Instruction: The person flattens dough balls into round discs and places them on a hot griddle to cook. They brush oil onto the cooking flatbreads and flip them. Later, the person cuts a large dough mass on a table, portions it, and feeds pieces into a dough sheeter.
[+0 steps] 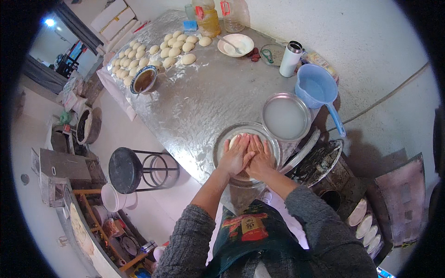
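Both my hands lie flat, side by side, on a piece of pale dough (pixel 234 139) in a round metal pan (pixel 218 139) near the table's edge. My left hand (pixel 236 154) has its fingers stretched forward over the dough, its thumb touching my right hand (pixel 259 156). Most of the dough is hidden under them. Touching the pan's upper right side is a metal bowl of cloudy liquid (pixel 286 117). Farther off on the floured metal tabletop (pixel 194 100) sit several rounds of dough (pixel 174 52), beside a blue-patterned bowl of brown liquid (pixel 144 79).
A blue plastic dipper (pixel 317 87) and a white flask (pixel 291 59) stand to the right. Behind are a bowl with a spoon (pixel 235 44) and a bottle of yellow oil (pixel 208 21). A black round stool (pixel 126 170) stands left; a stove (pixel 326 170) is at right.
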`<state>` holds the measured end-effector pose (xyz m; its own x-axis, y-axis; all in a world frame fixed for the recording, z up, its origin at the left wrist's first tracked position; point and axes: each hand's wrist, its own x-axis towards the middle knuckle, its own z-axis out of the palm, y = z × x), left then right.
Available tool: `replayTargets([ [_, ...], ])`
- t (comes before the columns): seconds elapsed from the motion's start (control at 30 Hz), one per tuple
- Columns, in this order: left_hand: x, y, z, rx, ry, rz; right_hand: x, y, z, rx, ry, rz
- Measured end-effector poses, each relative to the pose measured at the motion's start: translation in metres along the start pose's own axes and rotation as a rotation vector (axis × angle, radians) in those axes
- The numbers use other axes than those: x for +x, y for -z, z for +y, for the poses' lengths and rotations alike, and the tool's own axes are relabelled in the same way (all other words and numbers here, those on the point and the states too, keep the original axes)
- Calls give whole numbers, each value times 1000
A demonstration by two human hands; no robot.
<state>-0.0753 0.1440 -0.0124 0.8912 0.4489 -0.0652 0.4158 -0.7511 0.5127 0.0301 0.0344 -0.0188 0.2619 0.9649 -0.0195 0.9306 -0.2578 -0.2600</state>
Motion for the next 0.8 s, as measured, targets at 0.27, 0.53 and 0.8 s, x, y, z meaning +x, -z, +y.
replayTargets([
  [0.27,-86,6,31,93,-11,-4,35,24,-2,-185,77,8],
  [0.53,-37,7,-4,-191,-37,565,-11,-15,-8,-18,189,122],
  [0.8,54,1,-70,-291,217,-233,-158,29,-9,186,-63,-30],
])
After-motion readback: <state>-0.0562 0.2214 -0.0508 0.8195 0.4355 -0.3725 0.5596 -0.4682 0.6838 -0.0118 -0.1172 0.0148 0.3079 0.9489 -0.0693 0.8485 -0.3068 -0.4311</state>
